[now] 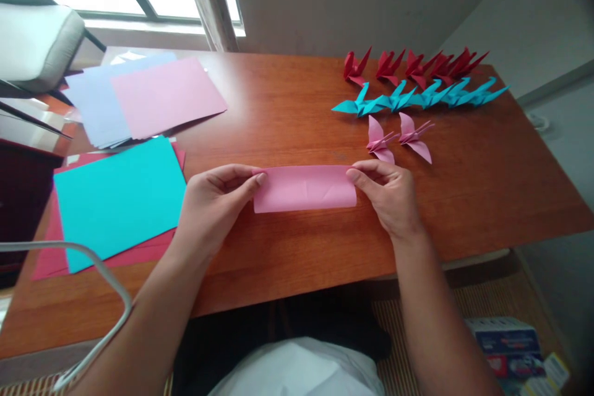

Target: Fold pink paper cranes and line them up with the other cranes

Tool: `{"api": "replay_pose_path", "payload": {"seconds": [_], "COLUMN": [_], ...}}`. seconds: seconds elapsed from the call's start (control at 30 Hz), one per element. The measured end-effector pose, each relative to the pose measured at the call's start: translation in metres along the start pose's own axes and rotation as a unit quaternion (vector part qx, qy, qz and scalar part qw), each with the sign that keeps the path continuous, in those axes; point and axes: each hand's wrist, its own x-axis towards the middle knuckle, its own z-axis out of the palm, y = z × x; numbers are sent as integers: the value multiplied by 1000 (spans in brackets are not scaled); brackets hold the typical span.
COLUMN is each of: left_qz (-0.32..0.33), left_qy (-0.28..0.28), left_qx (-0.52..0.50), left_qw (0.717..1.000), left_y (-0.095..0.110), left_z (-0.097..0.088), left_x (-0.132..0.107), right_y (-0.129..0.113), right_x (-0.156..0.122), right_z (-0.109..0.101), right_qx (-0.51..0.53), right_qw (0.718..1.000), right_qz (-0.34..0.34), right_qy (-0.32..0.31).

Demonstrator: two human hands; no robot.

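Observation:
A sheet of pink paper (pixel 305 190), folded into a wide strip with faint creases, stretches between my two hands near the table's front edge. My left hand (pixel 227 189) pinches its upper left corner between thumb and fingers. At the upper right corner, my right hand (pixel 380 182) grips it the same way. Just beyond the right hand stand two pink paper cranes (pixel 381 141). Behind them runs a row of several blue paper cranes (pixel 362 102), and farther back a row of several red ones (pixel 356 67).
Left of my hands lie blue sheets (pixel 120 198) on red sheets (pixel 49 253). Pink paper (pixel 171 96) rests on pale sheets (pixel 99 108) farther back. A white cable (pixel 111 288) curves over the wooden table (pixel 278 105) by my left forearm. A chair (pixel 39 37) stands at the far left.

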Motion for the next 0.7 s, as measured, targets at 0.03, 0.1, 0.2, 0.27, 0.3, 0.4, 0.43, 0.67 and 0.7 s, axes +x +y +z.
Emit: {"api": "replay_pose_path", "payload": {"seconds": [0.03,0.1,0.2,0.27,0.3,0.4,0.43,0.67,0.7], "left_qz": [0,2,-2,-8,-11,-17,-16,-15,-15], "left_qy": [-5,-10,-12,-15,-16,-23,-25,-33,-33], "left_qx": [-2,-5,-18,-29,-33,-40,-44,-64,-64], "left_qw": [1000,1000,1000,999,999,999,999,997,997], "left_y": [-1,-2,-1,0,0,1,1,2,2], "left_z": [0,-1,0,0,0,1,1,0,0], "left_x": [0,0,0,0,-1,-1,-1,-1,-2], "right_y": [0,0,1,2,3,5,6,7,6], "right_x": [0,-1,-2,-2,-2,-2,-2,-2,-2], "right_z": [0,-1,-1,-1,-2,-2,-2,-2,-2], "right_qx": [-1,-7,-21,-26,-28,-32,-31,-21,-24], "right_qw": [1000,1000,1000,1000,999,999,999,1000,999], "right_qz": [-3,-5,-4,-3,-4,-6,-6,0,-1], "right_qy": [1,5,13,15,14,15,16,22,23]}}
